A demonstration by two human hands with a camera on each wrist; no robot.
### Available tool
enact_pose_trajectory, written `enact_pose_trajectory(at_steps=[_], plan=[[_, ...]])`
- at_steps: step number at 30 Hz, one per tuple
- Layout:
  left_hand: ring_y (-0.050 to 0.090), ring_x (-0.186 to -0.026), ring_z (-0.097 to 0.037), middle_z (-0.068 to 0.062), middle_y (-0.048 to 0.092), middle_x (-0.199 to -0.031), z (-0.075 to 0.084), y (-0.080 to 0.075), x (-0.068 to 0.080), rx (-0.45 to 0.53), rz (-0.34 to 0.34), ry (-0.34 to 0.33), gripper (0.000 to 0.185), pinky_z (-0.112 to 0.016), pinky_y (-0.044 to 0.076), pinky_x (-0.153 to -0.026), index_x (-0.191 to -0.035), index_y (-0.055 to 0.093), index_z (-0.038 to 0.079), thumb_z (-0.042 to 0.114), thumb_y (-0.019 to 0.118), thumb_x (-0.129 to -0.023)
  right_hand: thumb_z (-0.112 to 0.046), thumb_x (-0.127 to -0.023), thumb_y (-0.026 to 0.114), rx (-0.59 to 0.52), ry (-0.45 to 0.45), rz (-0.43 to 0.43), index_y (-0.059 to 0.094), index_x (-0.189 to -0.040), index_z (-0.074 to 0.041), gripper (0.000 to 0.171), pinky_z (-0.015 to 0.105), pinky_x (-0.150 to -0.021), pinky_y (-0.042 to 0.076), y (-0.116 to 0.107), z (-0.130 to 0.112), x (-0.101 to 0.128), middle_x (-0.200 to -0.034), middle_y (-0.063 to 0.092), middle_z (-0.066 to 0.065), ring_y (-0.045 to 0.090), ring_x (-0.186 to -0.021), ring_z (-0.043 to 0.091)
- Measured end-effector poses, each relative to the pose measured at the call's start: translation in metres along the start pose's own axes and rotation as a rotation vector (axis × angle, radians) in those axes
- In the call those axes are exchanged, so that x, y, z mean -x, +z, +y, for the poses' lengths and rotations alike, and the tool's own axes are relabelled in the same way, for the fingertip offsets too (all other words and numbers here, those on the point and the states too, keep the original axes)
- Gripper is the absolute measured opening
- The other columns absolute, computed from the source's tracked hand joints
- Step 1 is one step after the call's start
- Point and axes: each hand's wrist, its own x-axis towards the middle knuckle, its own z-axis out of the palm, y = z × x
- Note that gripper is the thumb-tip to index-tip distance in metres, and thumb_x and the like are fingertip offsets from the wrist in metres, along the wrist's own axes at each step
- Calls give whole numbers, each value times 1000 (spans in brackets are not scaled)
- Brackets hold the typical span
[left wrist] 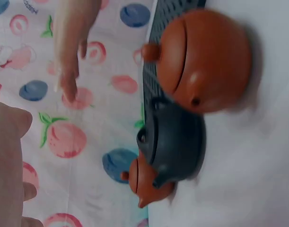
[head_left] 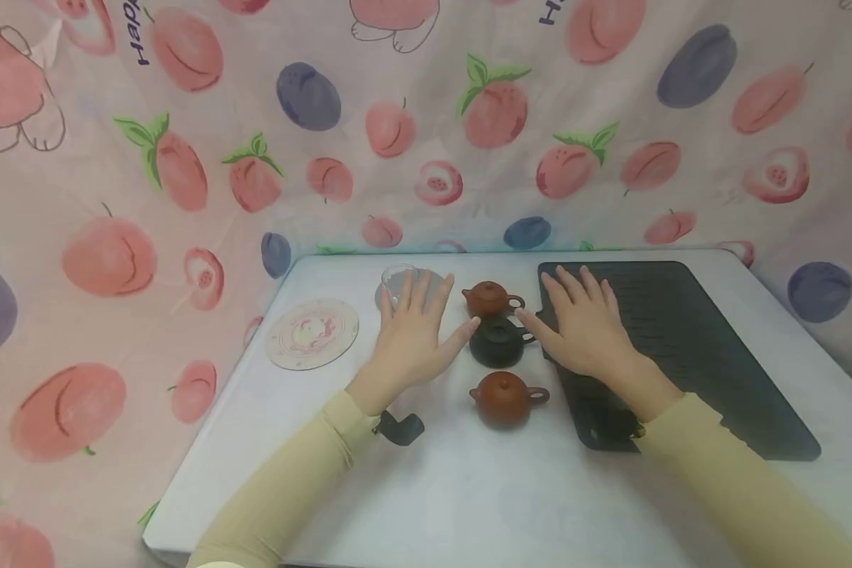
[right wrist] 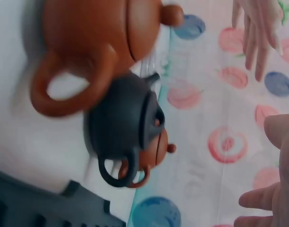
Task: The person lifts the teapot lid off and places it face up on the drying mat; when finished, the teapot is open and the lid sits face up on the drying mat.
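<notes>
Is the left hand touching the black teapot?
Cannot tell. In the head view the left hand thumb tip reaches the black teapot edge; no gap or contact shows plainly.

My left hand (left wrist: 9,156) fills the lower left edge, its fingers (left wrist: 28,191) relaxed and holding nothing. Across from it my right hand (left wrist: 68,42) hangs with straight fingers before the peach-printed cloth (left wrist: 87,137). On the white table (left wrist: 258,179) three teapots stand in a row: a large brown teapot (left wrist: 205,59) nearest, a black teapot (left wrist: 175,144) just beside it, and a small brown teapot (left wrist: 144,184) partly hidden behind. A dark mat (left wrist: 158,28) lies beyond them.
</notes>
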Motion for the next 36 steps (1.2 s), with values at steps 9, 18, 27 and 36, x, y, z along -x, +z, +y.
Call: enact_pose_trajectory(at_steps=[9, 18, 27, 36], plan=[[13, -154, -39, -15, 33, -162, 7, 16, 36, 140, 38, -2, 80, -58, 10, -121, -159, 36, 17, 72, 29, -102, -63, -102, 48, -63, -79, 35, 47, -148, 2, 80, 70, -115, 14, 24, -16, 25, -156, 40, 24, 20, -148, 52], [60, -100, -23, -4, 67, -106, 11, 54, 57, 327, 122, -65, 57, -42, 47, -87, -123, 63, 13, 62, 40, -104, -46, -96, 70, -180, -142, 159, 64, -115, -1, 49, 63, -106, 38, 65, -32, 40, -118, 64, 17, 46, -133, 44], [49, -65, -9, 12, 47, -64, 21, 83, 66, 367, 70, -16, 36, -26, 40, -58, -85, 60, 22, 46, 47, -107, -38, -83, 86, -267, -146, 287, 63, -95, -13, 36, 46, -82, 49, 84, -30, 53, -94, 61, 3, 55, -104, 26], [48, -63, -9, 12, 47, -63, 17, 87, 66, 376, 46, 61, 39, -25, 38, -57, -76, 56, 23, 41, 45, -110, -40, -82, 89, -294, -220, 274, 74, -90, -27, 21, 36, -77, 51, 80, -32, 56, -83, 59, -12, 52, -95, 9]])
